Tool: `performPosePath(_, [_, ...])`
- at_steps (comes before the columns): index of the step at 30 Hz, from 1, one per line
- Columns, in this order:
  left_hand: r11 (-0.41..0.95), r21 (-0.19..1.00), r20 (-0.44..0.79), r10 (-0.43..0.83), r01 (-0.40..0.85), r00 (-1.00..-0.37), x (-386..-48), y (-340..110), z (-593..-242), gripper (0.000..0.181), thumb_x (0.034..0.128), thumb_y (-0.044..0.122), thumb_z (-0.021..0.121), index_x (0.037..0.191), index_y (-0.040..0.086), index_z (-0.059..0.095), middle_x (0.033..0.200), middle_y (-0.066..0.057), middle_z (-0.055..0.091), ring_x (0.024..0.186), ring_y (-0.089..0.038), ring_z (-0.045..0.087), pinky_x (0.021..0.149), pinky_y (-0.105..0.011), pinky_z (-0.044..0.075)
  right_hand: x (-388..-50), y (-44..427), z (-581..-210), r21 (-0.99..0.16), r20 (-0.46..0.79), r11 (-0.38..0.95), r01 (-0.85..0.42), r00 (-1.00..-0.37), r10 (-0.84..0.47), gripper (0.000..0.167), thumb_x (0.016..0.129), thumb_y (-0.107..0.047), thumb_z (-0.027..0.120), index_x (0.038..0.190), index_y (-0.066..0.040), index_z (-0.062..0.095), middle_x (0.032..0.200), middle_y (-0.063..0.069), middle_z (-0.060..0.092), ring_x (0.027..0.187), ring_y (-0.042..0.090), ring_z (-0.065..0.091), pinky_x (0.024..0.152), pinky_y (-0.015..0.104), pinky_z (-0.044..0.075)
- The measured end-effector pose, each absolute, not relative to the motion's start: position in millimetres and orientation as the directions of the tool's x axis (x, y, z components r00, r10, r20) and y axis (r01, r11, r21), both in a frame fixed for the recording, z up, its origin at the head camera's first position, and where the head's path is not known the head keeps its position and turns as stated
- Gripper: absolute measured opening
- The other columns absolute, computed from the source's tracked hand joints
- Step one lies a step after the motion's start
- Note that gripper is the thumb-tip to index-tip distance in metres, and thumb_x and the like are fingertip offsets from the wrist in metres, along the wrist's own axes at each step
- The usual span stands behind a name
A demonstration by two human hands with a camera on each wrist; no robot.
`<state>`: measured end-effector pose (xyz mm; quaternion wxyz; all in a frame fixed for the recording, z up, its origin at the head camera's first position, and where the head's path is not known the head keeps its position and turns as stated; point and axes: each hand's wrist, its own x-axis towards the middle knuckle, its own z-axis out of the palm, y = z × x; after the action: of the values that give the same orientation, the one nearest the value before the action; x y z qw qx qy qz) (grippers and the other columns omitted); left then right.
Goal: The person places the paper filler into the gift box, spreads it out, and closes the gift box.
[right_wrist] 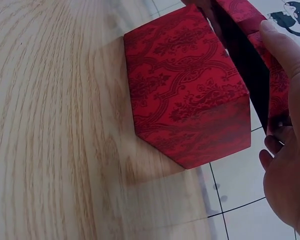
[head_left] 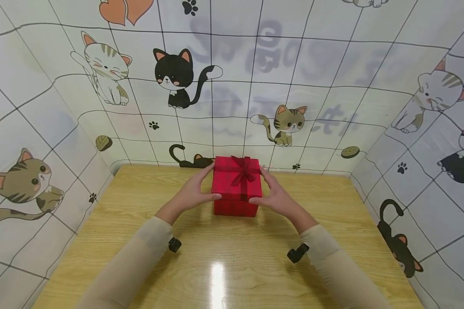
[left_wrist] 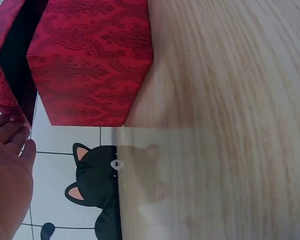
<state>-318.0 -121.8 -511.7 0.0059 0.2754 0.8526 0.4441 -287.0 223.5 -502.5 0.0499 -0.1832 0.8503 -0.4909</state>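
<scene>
A red patterned gift box [head_left: 236,208] stands upright on the table. Over it sits its lid [head_left: 225,176], tied with a dark red ribbon bow [head_left: 244,174]. Both wrist views show a dark gap between the lid and the box body [left_wrist: 90,65], so the lid is raised and tilted off it. My left hand [head_left: 193,192] grips the lid's left side, thumb at the front corner and fingers toward the back. On the opposite side my right hand [head_left: 277,197] holds it the same way, its thumb [right_wrist: 282,45] lying along the lid's edge. The box's inside is hidden.
The light wooden table [head_left: 232,257] ends at a white backdrop [head_left: 232,98] printed with cats and grid lines, which also rises on both sides. The box stands near the table's back edge. Small black devices [head_left: 174,244] are worn at both wrists.
</scene>
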Motion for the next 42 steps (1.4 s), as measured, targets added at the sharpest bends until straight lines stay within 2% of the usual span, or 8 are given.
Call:
performPosePath(7, [0.488,0.77,0.172,0.46,0.411,-0.871,-321.4,-120.9,-522.2,0.111,0.0905,0.053,0.09,0.178,0.035,0.024,0.18,0.003,0.031,0.165,-0.03,0.03,0.129,-0.063,0.031,-289.1,224.9,-510.8,-0.844,0.074,0.476,-0.246,-0.933,-0.352,0.122,0.089,-0.045,0.094,0.18,-0.033,0.013,0.181,0.007,0.022,0.166,0.037,0.017,0.126,0.075,0.026])
performPosePath(17, [0.484,0.773,0.153,0.486,0.411,-0.861,-323.8,-119.0,-528.2,0.113,0.0913,0.05,0.09,0.179,0.025,0.022,0.181,-0.005,0.028,0.167,-0.035,0.026,0.13,-0.065,0.027,-292.6,227.0,-520.1,-0.826,0.055,0.512,-0.238,-0.937,-0.346,0.124,0.087,-0.054,0.094,0.18,-0.033,0.014,0.181,0.005,0.022,0.166,0.035,0.019,0.126,0.074,0.027])
performPosePath(22, [0.494,0.774,0.129,0.489,0.396,-0.863,-324.2,-118.3,-528.4,0.113,0.0912,0.049,0.091,0.178,0.023,0.024,0.181,-0.007,0.029,0.167,-0.034,0.026,0.13,-0.063,0.027,-294.3,227.7,-523.8,-0.826,0.043,0.514,-0.233,-0.934,-0.354,0.124,0.087,-0.051,0.094,0.18,-0.027,0.014,0.182,0.007,0.021,0.167,0.038,0.017,0.127,0.075,0.024])
performPosePath(26, [0.502,0.777,0.105,0.493,0.381,-0.864,-323.5,-117.6,-529.8,0.113,0.0901,0.049,0.092,0.178,0.023,0.026,0.18,-0.002,0.032,0.166,-0.032,0.027,0.13,-0.062,0.029,-295.4,228.0,-529.4,-0.833,0.035,0.503,-0.228,-0.931,-0.364,0.124,0.088,-0.048,0.094,0.18,-0.025,0.015,0.182,0.006,0.021,0.167,0.039,0.015,0.129,0.073,0.02])
performPosePath(31, [0.507,0.78,0.082,0.498,0.366,-0.863,-323.8,-116.4,-533.7,0.115,0.0874,0.048,0.095,0.178,0.023,0.027,0.178,0.0,0.034,0.165,-0.031,0.031,0.129,-0.061,0.032,-298.1,228.2,-538.9,-0.836,0.068,0.482,-0.264,-0.92,-0.386,0.122,0.088,-0.04,0.096,0.18,-0.021,0.017,0.18,0.007,0.028,0.165,0.038,0.022,0.13,0.068,0.024])
performPosePath(35, [0.501,0.786,0.072,0.507,0.362,-0.859,-323.7,-115.5,-534.7,0.115,0.0864,0.045,0.096,0.177,0.02,0.029,0.178,-0.001,0.035,0.164,-0.032,0.032,0.129,-0.061,0.031,-299.6,227.4,-544.0,-0.835,0.094,0.466,-0.292,-0.911,-0.402,0.121,0.088,-0.035,0.097,0.179,-0.021,0.019,0.178,0.006,0.032,0.164,0.034,0.024,0.131,0.063,0.026])
performPosePath(42, [0.512,0.787,0.057,0.493,0.343,-0.868,-324.4,-116.8,-536.7,0.114,0.0858,0.045,0.097,0.176,0.02,0.031,0.177,-0.002,0.036,0.164,-0.032,0.031,0.129,-0.06,0.031,-301.2,227.6,-547.2,-0.828,0.084,0.484,-0.285,-0.915,-0.395,0.121,0.088,-0.04,0.096,0.179,-0.024,0.018,0.176,0.003,0.034,0.163,0.032,0.027,0.13,0.061,0.028])
